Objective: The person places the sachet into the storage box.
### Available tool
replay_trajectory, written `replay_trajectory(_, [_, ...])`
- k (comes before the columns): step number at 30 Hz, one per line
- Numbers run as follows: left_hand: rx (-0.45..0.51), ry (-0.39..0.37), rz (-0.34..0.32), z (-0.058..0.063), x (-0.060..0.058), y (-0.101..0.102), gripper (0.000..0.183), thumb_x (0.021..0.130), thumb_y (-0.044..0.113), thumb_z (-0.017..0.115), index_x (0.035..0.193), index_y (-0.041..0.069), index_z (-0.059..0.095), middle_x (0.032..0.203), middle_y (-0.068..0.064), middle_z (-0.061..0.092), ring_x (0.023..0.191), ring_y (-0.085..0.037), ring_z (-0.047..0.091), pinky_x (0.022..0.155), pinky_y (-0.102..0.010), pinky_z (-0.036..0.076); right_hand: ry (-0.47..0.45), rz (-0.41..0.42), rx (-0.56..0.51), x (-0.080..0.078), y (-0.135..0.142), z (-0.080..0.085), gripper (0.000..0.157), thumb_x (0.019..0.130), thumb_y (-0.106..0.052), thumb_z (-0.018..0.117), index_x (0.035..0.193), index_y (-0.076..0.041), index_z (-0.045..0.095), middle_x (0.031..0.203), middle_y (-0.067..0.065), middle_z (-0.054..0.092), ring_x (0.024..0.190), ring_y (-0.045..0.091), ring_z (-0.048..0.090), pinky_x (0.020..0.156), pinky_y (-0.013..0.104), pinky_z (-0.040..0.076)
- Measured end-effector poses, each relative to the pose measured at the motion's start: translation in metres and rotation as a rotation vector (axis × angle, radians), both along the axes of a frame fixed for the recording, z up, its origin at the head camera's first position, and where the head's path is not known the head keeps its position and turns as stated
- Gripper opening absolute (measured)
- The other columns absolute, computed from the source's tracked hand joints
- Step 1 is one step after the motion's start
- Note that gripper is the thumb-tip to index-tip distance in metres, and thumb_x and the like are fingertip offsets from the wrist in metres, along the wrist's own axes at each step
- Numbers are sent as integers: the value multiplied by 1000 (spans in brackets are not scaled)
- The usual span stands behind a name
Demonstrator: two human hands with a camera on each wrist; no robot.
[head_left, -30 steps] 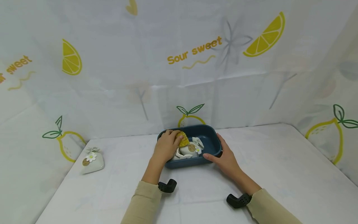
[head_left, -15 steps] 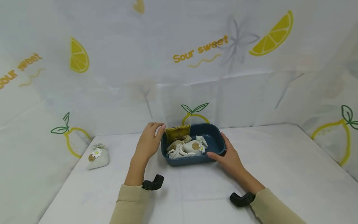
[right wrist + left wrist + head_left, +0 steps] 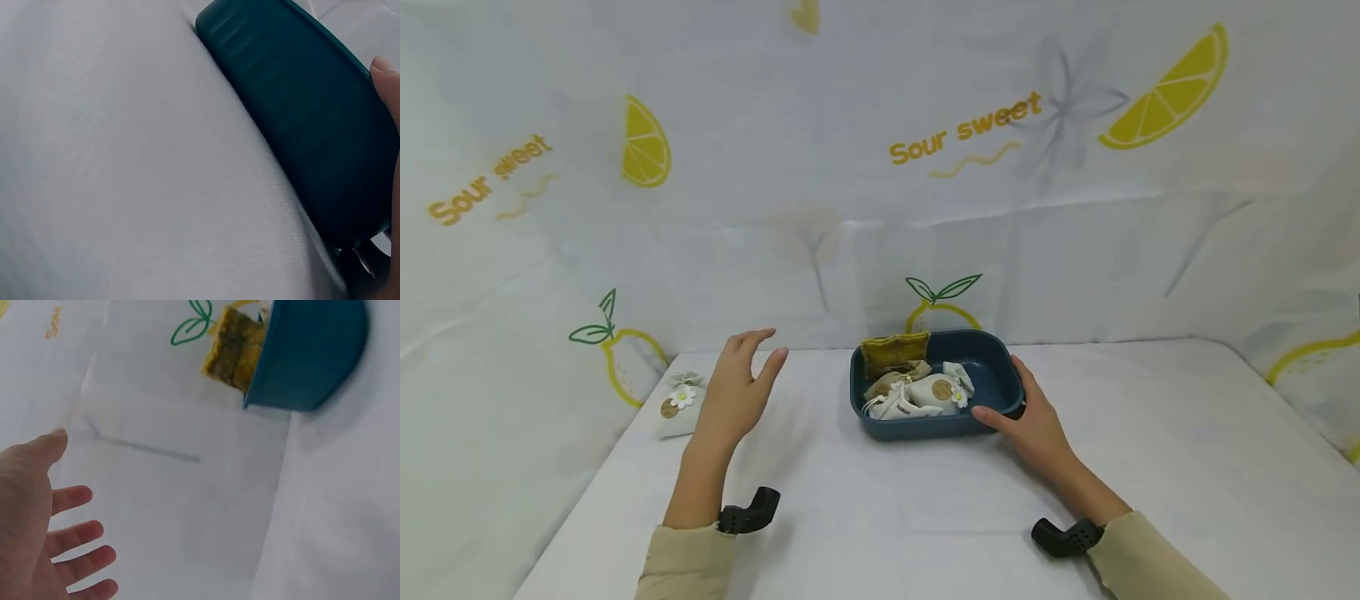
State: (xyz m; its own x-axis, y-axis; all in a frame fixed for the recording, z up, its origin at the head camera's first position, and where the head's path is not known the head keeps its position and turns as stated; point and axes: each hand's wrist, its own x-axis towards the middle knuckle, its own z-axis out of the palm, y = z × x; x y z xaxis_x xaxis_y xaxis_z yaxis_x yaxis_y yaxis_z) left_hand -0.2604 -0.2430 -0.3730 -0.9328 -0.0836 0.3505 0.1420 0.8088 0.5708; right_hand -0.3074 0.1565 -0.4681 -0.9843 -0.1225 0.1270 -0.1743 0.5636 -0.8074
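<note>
My left hand (image 3: 733, 392) is raised over the left side of the table, fingers spread and holding nothing. It partly covers a pale drawstring sachet (image 3: 677, 425) with a white flower behind it. My right hand (image 3: 1037, 427) grips the right end of a dark blue rectangular bin (image 3: 925, 429), its thumb at the front rim. Inside the bin, a yellow-brown fabric pouch (image 3: 891, 353) leans up against the back left corner. In front of it lie a brownish sachet (image 3: 883, 385), a white drawstring pouch (image 3: 898, 406) and a pale sachet (image 3: 934, 392) with a flower.
A white cloth (image 3: 880, 517) covers the table. Behind it hangs a white curtain (image 3: 737, 208) printed with lemons and lettering, close to the back of the bin. Black wrist-worn cameras sit on both forearms.
My left hand has released the yellow-brown pouch in the bin and moved left, towards the sachet on the table. The right hand stays on the bin. The head view has turned leftward.
</note>
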Motion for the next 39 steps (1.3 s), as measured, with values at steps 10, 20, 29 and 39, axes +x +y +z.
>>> replay_trajectory(10, [-84, 55, 10, -2, 7, -73, 72, 92, 44, 73, 153, 18, 45, 162, -18, 34, 145, -49, 35, 108, -71, 35, 0, 4, 0, 0, -1, 3, 107, 88, -45, 75, 164, -14, 7, 169, 21, 16, 154, 46, 20, 118, 69, 26])
replay_trajectory(20, [-46, -52, 80, -26, 10, -120, 89, 89, 47, 75, 159, 14, 32, 165, -23, 24, 148, -53, 26, 107, -76, 30, -3, -6, 7, -2, -3, 1, 107, 88, -45, 76, 164, -12, 8, 169, 21, 16, 154, 45, 20, 119, 66, 26])
replay_trajectory(29, [142, -19, 151, -63, 1, -134, 86, 87, 35, 81, 157, 12, 37, 161, -25, 32, 148, -48, 29, 110, -69, 34, 7, -11, 13, -1, -3, 1, 107, 88, -45, 76, 164, -13, 8, 169, 20, 16, 154, 45, 20, 119, 67, 26])
replay_trajectory(39, [130, -74, 179, -90, -2, -141, 87, 82, 38, 85, 154, 12, 42, 158, -22, 37, 145, -46, 35, 111, -61, 35, 11, -10, 11, 1, -2, 1, 107, 88, -43, 76, 164, -12, 9, 169, 21, 17, 154, 45, 21, 119, 67, 26])
